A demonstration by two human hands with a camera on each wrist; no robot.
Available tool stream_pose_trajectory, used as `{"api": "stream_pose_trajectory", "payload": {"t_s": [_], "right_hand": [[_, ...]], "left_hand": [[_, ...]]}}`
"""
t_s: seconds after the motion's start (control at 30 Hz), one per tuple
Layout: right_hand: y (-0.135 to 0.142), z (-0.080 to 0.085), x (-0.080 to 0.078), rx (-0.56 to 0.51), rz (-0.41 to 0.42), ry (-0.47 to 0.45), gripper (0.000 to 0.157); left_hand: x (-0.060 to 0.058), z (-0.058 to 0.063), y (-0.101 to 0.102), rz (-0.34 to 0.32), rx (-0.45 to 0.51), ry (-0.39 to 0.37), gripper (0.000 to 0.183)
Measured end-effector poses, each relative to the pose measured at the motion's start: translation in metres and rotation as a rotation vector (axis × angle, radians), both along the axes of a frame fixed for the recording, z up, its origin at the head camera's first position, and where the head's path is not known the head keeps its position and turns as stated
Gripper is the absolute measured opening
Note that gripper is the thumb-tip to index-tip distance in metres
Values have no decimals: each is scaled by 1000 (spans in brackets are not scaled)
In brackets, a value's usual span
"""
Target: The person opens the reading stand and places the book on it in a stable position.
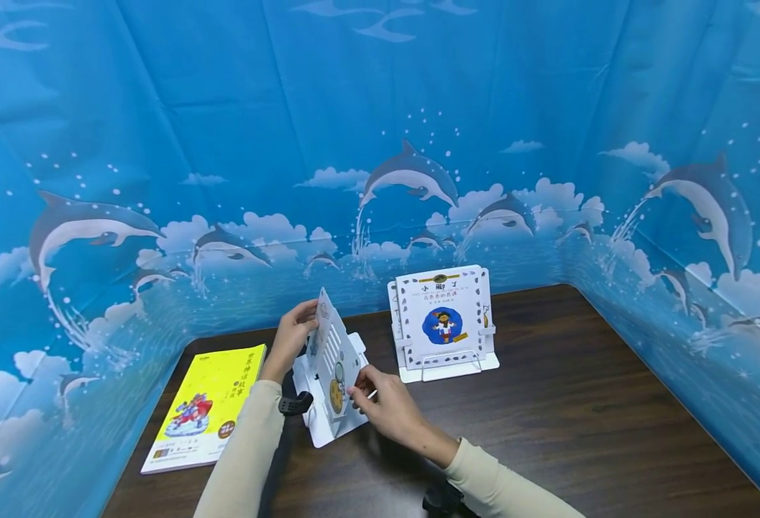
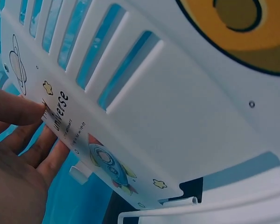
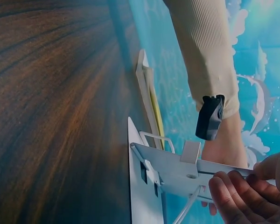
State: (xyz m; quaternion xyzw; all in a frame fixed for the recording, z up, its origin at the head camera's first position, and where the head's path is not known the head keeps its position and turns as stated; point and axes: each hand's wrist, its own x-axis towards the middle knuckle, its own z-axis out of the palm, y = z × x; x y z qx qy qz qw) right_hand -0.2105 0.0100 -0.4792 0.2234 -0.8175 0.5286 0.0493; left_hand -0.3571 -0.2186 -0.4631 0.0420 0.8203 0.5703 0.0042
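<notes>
A white metal book stand (image 1: 328, 406) with cartoon space prints stands on the table between the hands, its slotted back panel (image 2: 144, 93) raised from the base. At the panel's far edge, my left hand (image 1: 292, 338) pinches it; in the left wrist view the thumb lies on the printed face and the fingers are behind. My right hand (image 1: 389, 406) pinches the near edge between thumb and fingers, which the right wrist view shows beside a small bent tab (image 3: 191, 151). The stand's base (image 3: 142, 186) is flat on the table, with a wire support (image 3: 187, 205) behind the panel.
A yellow-covered book (image 1: 214, 396) lies flat at the left of the table (image 1: 548, 403). Toward the back, a second white stand (image 1: 451, 370) holds an upright picture book (image 1: 444, 309). A blue dolphin-print curtain (image 1: 289, 144) surrounds the table's back and sides.
</notes>
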Motion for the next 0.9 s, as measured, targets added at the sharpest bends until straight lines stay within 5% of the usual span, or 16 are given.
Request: {"api": "stream_pose_trajectory", "payload": {"t_s": [0.9], "right_hand": [[10,6,-34,93,-115,75,12]], "left_hand": [[17,-3,-33,226,17,6,57]]}}
